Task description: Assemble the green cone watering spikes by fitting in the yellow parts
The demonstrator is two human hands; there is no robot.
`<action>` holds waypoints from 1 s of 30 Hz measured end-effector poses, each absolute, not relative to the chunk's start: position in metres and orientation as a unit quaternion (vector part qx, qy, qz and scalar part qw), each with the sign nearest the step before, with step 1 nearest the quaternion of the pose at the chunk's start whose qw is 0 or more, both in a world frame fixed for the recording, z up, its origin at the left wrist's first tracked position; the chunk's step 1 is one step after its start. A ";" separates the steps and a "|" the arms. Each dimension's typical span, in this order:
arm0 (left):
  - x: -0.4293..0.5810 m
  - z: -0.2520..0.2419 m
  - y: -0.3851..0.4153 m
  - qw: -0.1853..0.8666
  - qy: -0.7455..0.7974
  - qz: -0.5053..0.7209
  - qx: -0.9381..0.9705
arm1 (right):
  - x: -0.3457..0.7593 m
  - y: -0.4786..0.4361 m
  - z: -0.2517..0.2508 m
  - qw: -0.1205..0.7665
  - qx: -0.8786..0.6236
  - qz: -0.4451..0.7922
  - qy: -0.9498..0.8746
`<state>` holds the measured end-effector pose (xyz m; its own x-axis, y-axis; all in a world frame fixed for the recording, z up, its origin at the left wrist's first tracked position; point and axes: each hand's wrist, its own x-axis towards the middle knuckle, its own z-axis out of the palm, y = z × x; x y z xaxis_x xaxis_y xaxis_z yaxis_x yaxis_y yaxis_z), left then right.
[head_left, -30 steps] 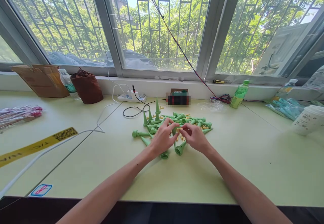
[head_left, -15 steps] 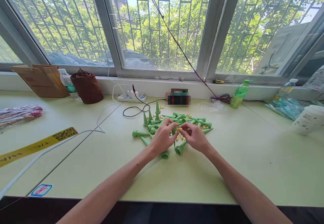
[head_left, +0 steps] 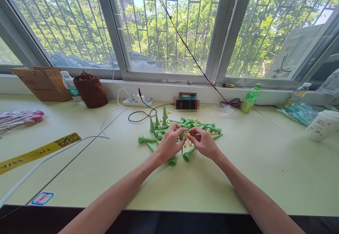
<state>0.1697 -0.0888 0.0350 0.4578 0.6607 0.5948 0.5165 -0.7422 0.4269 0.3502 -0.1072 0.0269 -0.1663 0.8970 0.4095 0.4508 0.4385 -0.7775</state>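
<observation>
Over a heap of green plastic watering spikes (head_left: 144, 139), my left hand (head_left: 171, 143) pinches one green spike (head_left: 182, 146), its tip pointing down. From the right, my right hand (head_left: 205, 144) grips a small yellow plastic valve (head_left: 186, 135) between thumb and fingers, right against the upper part of the held spike. How far the valve sits in the spike is hidden by my fingers. Below them lie a spike with its open end toward me (head_left: 187, 155) and several loose yellow valves. A few spikes stand upright (head_left: 164, 114) behind my left hand.
At the back stand a power strip (head_left: 134, 102), a black cable (head_left: 132, 117), a blurred dark device (head_left: 186, 103) and a green bottle (head_left: 250, 99). A white cup (head_left: 321, 125) is at right. A brown drawstring bag (head_left: 90, 91) and cardboard box (head_left: 42, 85) stand at left.
</observation>
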 end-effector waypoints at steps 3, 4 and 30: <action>0.170 0.035 -0.089 0.091 0.345 0.389 0.849 | 0.351 -0.107 0.026 0.444 -0.465 0.249 -0.724; 0.170 0.035 -0.089 0.092 0.346 0.388 0.849 | 0.350 -0.107 0.027 0.443 -0.466 0.250 -0.724; 0.171 0.036 -0.091 0.101 0.338 0.396 0.848 | 0.350 -0.108 0.028 0.441 -0.468 0.246 -0.726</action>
<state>0.1707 -0.0906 0.0357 0.4587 0.6530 0.6026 0.4931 -0.7512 0.4388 0.3498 -0.1076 0.0284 -0.1743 0.8954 0.4098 0.4626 0.4418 -0.7686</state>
